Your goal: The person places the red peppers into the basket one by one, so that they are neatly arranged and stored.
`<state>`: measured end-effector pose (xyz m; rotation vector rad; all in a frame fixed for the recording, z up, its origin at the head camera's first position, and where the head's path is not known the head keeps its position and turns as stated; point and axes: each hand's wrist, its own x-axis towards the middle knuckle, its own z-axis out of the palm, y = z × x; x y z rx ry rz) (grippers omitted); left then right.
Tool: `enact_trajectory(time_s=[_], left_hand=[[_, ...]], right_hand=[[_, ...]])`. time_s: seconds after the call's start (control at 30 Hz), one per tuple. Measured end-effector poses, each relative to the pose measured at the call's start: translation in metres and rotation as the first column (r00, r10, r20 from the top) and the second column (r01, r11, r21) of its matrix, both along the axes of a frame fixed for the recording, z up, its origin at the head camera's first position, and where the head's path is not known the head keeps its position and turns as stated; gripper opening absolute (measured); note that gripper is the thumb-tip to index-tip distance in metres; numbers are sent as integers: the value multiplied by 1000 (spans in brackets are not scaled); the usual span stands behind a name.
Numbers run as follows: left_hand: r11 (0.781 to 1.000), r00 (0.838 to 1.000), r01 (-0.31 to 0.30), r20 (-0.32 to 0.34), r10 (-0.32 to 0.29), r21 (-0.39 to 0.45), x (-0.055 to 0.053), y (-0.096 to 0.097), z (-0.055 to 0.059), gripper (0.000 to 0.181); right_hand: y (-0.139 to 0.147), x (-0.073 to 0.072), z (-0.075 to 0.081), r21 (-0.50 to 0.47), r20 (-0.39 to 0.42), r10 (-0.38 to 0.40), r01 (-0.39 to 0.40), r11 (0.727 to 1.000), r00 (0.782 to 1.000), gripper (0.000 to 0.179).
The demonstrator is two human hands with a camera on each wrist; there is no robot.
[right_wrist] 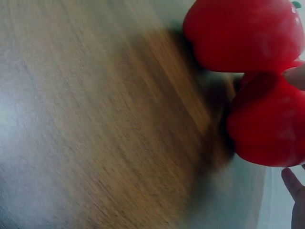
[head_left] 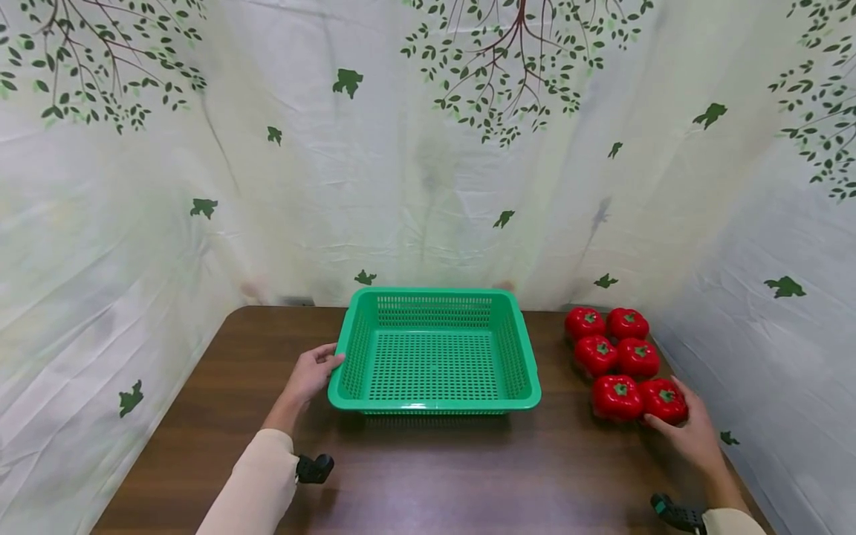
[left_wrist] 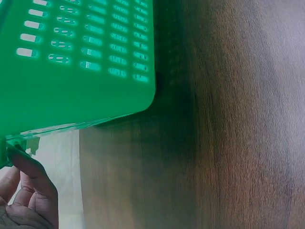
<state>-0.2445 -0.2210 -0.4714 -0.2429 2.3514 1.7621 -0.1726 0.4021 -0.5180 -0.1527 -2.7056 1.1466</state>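
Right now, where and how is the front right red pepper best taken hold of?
I'd grip the front right pepper by its rounded sides, coming from the right, much as the right hand is placed. It sits stem up, with the front left pepper close on its left and another pepper behind, so its right side looks easiest.

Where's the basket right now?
In the head view, the basket stands mid-picture on the table, left hand at its left rim, red peppers to its right.
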Motion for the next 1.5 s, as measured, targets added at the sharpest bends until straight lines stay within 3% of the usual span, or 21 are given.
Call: enact_trajectory(time_s=[0.3,0.83,1.17,1.5], left_hand=[[1000,1000,3,-8,-3,-9,0,0,0,51],[999,1000,4,4,-4,-41,0,1,1,52],[1000,999,-10,30,9,20,-1,1,1,52],[998,996,-17,89,11,64,-1,1,5,52]], right_hand=[[-3,-2,-6,-16,17,10,-10,1000,1000,87],[-7,-4,-11,-65,70,-116,121,991,991,80],[-8,-5,-10,-268,159,-238,274,924,958,93],[-6,-2,-10,-249,143,-235,265,932,961,88]])
